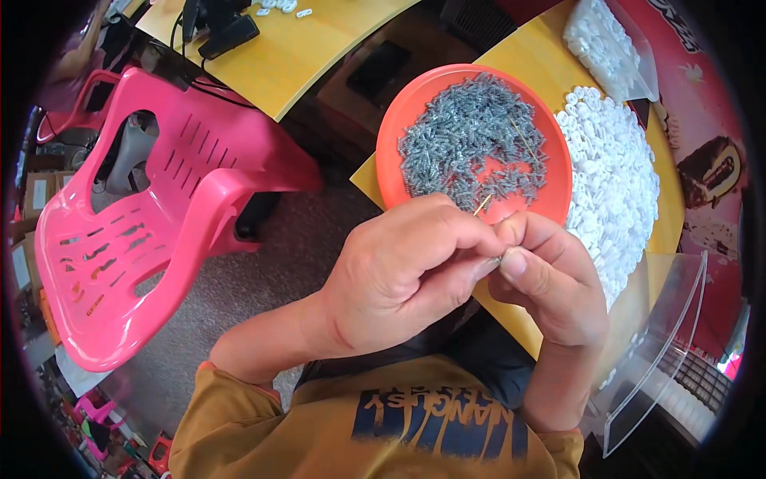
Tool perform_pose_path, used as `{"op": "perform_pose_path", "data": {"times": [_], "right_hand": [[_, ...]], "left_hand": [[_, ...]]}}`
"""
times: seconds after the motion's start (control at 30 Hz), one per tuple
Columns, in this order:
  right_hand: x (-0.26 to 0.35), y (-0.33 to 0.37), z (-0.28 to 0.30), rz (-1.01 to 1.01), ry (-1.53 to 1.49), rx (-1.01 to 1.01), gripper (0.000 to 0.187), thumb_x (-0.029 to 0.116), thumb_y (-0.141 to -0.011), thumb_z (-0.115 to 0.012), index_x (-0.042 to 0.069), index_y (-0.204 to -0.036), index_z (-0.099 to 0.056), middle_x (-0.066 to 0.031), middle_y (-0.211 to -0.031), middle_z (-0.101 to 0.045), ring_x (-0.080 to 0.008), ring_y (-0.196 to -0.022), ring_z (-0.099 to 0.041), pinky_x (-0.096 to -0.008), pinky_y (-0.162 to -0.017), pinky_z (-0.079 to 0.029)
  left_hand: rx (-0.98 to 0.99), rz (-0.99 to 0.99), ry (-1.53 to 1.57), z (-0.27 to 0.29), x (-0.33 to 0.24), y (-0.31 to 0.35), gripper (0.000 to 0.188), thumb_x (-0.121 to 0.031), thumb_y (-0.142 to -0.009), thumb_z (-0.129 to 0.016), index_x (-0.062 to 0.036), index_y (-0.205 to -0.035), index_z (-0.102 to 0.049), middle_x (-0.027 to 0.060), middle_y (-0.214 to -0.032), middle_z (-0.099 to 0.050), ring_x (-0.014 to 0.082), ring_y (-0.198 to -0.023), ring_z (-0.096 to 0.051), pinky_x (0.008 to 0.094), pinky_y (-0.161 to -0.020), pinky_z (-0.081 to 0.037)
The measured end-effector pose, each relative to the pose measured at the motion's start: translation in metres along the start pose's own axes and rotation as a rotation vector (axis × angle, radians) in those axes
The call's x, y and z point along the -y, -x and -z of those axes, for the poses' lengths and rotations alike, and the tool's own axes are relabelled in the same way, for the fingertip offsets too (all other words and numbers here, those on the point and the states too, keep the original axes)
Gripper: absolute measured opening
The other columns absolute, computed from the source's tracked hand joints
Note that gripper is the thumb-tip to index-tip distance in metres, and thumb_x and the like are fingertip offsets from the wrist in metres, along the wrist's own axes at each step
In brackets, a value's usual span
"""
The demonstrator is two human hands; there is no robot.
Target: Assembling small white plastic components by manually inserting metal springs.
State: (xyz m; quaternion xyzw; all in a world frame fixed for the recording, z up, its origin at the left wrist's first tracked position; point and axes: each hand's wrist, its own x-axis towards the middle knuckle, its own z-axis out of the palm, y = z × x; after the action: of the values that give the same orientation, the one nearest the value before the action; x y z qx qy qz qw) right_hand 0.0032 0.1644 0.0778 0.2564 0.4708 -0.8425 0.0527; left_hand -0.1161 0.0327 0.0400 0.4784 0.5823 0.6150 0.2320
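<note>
Head view, centre: we see the left hand (411, 267) and right hand (558, 279) meeting, thumbs and forefingers pinched nearly closed, apparently together on one tiny greyish piece (501, 256). We judge its handling unfinished. Many grey spring-like coils (463, 128) are left in the red bowl (388, 172), upper centre; loose white pieces (610, 191) lie heaped right of it, and we cannot tell whether those are finished. Fingers hide most of the tiny piece. A thin yellowish stick (482, 205) juts above the left forefinger; its lower end is covered, so we cannot say what holds it.
</note>
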Motion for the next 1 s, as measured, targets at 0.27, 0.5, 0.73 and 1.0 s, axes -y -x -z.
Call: {"op": "perform_pose_path", "data": {"times": [0.27, 0.5, 0.73, 1.0], "right_hand": [[-0.003, 0.0, -0.001, 0.081, 0.099, -0.084, 0.012, 0.015, -0.089, -0.05, 0.002, -0.088, -0.05, 0.0036, -0.074, -0.046, -0.0026, -0.065, -0.04, -0.0158, -0.056, -0.033], [-0.014, -0.004, -0.005, 0.393, 0.736, -0.478, 0.01, 0.009, -0.087, -0.051, -0.001, -0.088, -0.052, 0.0022, -0.071, -0.049, -0.0041, -0.067, -0.043, -0.0192, -0.059, -0.037], [-0.023, 0.023, -0.02, 0.267, 0.142, -0.208, 0.013, 0.01, -0.088, -0.052, -0.001, -0.093, -0.056, 0.0025, -0.081, -0.055, -0.0025, -0.075, -0.046, -0.0162, -0.065, -0.038], [-0.043, 0.059, -0.024, 0.16, 0.068, -0.259, 0.012, 0.012, -0.082, -0.061, 0.002, -0.088, -0.06, 0.0039, -0.071, -0.054, -0.0018, -0.062, -0.045, -0.0161, -0.054, -0.034]], "left_hand": [[-0.074, 0.191, 0.179, -0.004, -0.004, 0.01, 0.01, 0.0, -0.079, -0.058, -0.0012, -0.088, -0.055, 0.0014, -0.078, -0.054, 0.0057, -0.066, -0.05, 0.0191, -0.059, -0.041], [-0.083, 0.313, 0.388, -0.006, -0.008, 0.017, 0.01, 0.001, -0.082, -0.054, 0.0004, -0.092, -0.05, 0.0014, -0.08, -0.051, 0.0039, -0.067, -0.046, 0.0167, -0.059, -0.038], [-0.127, 0.061, 0.112, -0.018, -0.011, 0.02, 0.012, 0.0, -0.076, -0.06, -0.0022, -0.088, -0.057, 0.0054, -0.077, -0.055, 0.0119, -0.065, -0.054, 0.0217, -0.058, -0.043], [-0.163, -0.05, -0.167, -0.034, -0.036, 0.049, 0.013, 0.002, -0.069, -0.065, -0.0044, -0.078, -0.059, 0.0078, -0.071, -0.057, 0.0183, -0.061, -0.056, 0.027, -0.053, -0.044]]}}
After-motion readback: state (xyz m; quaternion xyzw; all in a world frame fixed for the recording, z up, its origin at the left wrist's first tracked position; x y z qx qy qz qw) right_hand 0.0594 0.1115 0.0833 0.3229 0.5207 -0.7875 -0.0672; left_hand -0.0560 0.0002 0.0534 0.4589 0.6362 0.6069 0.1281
